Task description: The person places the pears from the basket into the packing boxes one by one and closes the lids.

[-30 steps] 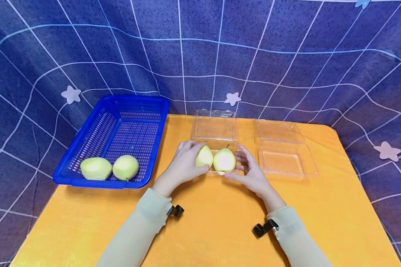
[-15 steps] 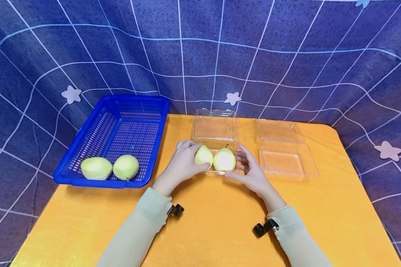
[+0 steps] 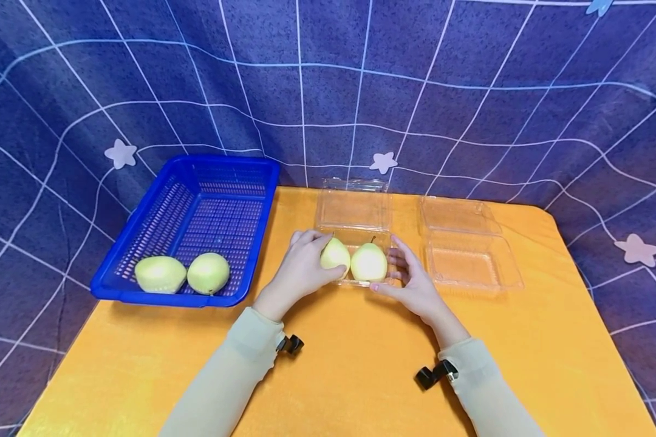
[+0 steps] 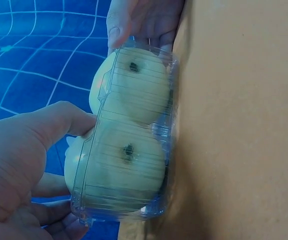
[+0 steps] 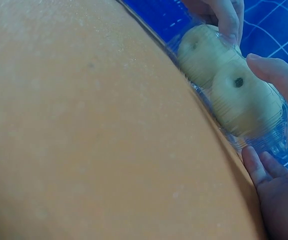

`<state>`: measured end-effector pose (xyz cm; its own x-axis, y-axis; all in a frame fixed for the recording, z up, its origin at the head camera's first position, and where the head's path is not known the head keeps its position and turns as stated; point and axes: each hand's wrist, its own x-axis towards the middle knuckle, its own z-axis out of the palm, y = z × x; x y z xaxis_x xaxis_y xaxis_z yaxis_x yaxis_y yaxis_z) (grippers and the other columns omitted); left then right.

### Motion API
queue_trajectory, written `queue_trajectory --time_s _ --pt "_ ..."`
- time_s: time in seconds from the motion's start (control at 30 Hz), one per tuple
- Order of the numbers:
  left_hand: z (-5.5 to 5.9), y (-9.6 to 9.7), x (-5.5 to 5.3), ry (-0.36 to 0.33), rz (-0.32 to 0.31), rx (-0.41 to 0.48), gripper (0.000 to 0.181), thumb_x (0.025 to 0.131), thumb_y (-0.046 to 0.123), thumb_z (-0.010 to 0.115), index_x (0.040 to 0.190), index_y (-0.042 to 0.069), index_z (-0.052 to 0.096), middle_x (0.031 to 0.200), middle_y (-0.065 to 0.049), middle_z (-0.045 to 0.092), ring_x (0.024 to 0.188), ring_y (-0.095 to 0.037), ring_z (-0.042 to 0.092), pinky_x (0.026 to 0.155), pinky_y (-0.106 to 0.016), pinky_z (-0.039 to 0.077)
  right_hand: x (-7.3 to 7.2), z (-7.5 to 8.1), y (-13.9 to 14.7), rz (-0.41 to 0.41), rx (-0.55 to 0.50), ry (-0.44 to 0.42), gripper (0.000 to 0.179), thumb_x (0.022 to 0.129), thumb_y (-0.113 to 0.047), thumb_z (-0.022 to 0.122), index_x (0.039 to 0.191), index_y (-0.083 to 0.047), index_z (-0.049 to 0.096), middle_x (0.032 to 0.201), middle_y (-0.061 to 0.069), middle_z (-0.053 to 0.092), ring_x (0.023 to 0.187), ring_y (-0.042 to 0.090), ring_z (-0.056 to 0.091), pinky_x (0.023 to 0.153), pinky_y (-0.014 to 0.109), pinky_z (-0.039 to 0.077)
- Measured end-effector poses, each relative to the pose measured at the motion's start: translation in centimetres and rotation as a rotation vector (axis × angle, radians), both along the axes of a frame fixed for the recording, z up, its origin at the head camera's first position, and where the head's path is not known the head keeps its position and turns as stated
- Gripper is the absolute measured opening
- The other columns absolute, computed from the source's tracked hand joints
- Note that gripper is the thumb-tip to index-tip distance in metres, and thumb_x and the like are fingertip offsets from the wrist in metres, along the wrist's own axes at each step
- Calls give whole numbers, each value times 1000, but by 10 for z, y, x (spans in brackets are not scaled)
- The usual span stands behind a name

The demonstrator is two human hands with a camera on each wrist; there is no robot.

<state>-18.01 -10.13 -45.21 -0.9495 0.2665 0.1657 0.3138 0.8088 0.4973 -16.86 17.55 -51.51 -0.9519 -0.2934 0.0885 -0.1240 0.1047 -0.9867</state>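
Two pale green pears sit side by side in the base of an open clear plastic clamshell container (image 3: 353, 209), its lid laid back toward the curtain. My left hand (image 3: 302, 267) curls over the left pear (image 3: 334, 260), thumb at its front and fingers behind it. Around the right end of the container is my right hand (image 3: 413, 286), thumb at the front rim and fingers along the side wall, beside the right pear (image 3: 369, 263). In the left wrist view, the dark blossom ends of the near pear (image 4: 118, 175) and far pear (image 4: 138, 95) show through the front wall.
A blue perforated basket (image 3: 224, 221) stands at the left, with a longish pear (image 3: 160, 275) and a rounder pear (image 3: 208, 273) at its near end. Right of my hands lies a second open clamshell container (image 3: 464, 260). A blue gridded curtain (image 3: 328, 91) hangs behind the orange-covered table (image 3: 355, 364).
The left pear tipped slightly left under my left hand early on, its stem coming into view. My hands and the container otherwise hold their places; the head view shifts slightly.
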Motion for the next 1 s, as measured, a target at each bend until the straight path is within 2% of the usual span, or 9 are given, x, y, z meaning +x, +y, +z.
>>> queue_trajectory --time_s 0.47,0.77,1.0 --pt "1 0 2 -15 17 19 79 88 47 85 148 0 66 138 -16 67 123 -36 50 97 -48 51 0 -1 1 -4 2 -1 116 85 2 92 175 -27 25 162 18 43 143 30 44 108 20 47" --pt "-1 -1 2 -1 7 29 75 86 46 87 142 0 69 133 -16 69 122 -37 53 96 -48 50 1 -1 0 2 6 8 114 86 1 91 175 -16 22 162 22 41 144 34 45 110 25 48" --pt "-2 -2 0 -1 14 40 74 85 47 89 142 2 70 133 -15 68 124 -37 53 97 -49 51 0 0 0 -6 4 9 114 86 1 91 175 -18 24 162 22 41 144 33 44 110 24 47"
